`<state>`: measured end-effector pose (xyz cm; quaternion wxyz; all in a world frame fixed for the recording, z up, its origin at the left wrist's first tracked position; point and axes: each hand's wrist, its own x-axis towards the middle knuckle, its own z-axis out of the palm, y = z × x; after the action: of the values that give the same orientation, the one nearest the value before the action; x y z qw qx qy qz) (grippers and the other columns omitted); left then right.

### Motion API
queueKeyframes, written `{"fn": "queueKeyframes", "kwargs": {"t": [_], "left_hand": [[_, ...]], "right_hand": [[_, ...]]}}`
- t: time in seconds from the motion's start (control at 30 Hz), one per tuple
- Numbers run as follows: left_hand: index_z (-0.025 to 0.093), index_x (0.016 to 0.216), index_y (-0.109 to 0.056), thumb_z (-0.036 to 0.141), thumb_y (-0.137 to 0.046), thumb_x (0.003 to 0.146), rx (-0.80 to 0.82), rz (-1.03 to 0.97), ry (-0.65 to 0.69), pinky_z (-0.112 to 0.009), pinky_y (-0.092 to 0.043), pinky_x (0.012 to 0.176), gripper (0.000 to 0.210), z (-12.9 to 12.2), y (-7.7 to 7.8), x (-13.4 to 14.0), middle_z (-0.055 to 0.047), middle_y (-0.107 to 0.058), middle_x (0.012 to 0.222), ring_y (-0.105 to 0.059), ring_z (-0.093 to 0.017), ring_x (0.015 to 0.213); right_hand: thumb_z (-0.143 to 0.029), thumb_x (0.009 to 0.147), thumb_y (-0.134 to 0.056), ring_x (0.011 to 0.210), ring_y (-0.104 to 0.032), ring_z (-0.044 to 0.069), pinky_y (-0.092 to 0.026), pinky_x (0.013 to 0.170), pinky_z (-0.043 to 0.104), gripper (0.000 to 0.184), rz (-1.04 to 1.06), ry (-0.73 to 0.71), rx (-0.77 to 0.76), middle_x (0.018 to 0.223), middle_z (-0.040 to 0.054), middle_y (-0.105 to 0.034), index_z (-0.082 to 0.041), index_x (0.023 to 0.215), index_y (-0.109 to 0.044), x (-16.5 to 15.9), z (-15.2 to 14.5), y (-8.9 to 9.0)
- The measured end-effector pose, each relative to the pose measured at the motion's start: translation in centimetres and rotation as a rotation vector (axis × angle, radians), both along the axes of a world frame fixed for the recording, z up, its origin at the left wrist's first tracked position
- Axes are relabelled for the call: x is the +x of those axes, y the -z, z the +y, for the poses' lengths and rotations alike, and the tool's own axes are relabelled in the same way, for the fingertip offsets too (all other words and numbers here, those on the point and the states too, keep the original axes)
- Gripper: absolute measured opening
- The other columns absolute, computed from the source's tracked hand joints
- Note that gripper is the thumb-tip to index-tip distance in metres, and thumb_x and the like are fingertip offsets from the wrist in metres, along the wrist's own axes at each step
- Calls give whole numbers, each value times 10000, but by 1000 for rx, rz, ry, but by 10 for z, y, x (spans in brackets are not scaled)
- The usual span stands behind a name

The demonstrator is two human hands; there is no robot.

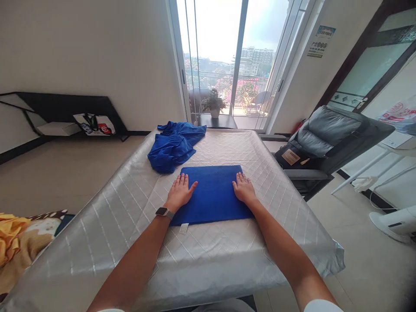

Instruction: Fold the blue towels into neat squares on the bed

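Note:
A blue cloth, folded into a flat rectangle, lies on the silver quilted table cover. My left hand rests flat on its left side, fingers stretched out and the thumb spread. On the right side my right hand lies flat too, fingers pointing away from me. A small white tag sticks out from the cloth's near edge. Behind my left hand sits a second blue cloth, crumpled in a loose heap.
A grey recliner chair stands right of the table. Yellow and brown fabrics lie at the lower left. Beyond the far edge, a potted plant sits on a chair before the glass door. A black shelf lines the left wall.

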<state>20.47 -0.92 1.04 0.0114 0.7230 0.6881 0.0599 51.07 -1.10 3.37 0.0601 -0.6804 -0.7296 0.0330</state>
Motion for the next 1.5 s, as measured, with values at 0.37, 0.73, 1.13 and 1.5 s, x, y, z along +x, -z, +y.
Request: {"fn": "queueKeyframes", "kwargs": {"t": [0.37,0.73,1.13,1.5], "left_hand": [[-12,1576,-289,686,-77,994,17,-20,6,-468,-225,1247,933,3,1,2,-235,-249,1654,-232,-329,1548],[-63,1551,-305,685,-128,995,29,38,6,-438,-236,1249,948,0,2,2,-262,-274,1637,-263,-332,1537],[-79,1526,-342,638,-95,1014,70,65,-39,-431,-271,1239,915,-3,-10,-9,-269,-364,1597,-337,-317,1509],[125,1484,-490,514,-212,1067,172,-133,577,-391,-306,1221,634,31,-42,186,-168,-507,1536,-428,-233,1456]], "right_hand": [[-360,1051,-219,1567,-172,259,-115,1266,466,626,-62,-68,23,1675,131,-246,-61,1594,-309,3,35,-20],[-413,1069,-212,1574,-124,191,-96,1265,340,654,42,-97,-48,1694,105,-202,-55,1617,-221,16,75,8],[-414,1067,-212,1573,-125,187,-87,1264,346,654,112,-95,-49,1693,109,-202,-59,1616,-228,14,75,6],[-335,1041,-309,1575,-116,193,-99,1265,335,643,54,-144,-38,1701,104,-168,-71,1621,-218,19,71,6]]}}
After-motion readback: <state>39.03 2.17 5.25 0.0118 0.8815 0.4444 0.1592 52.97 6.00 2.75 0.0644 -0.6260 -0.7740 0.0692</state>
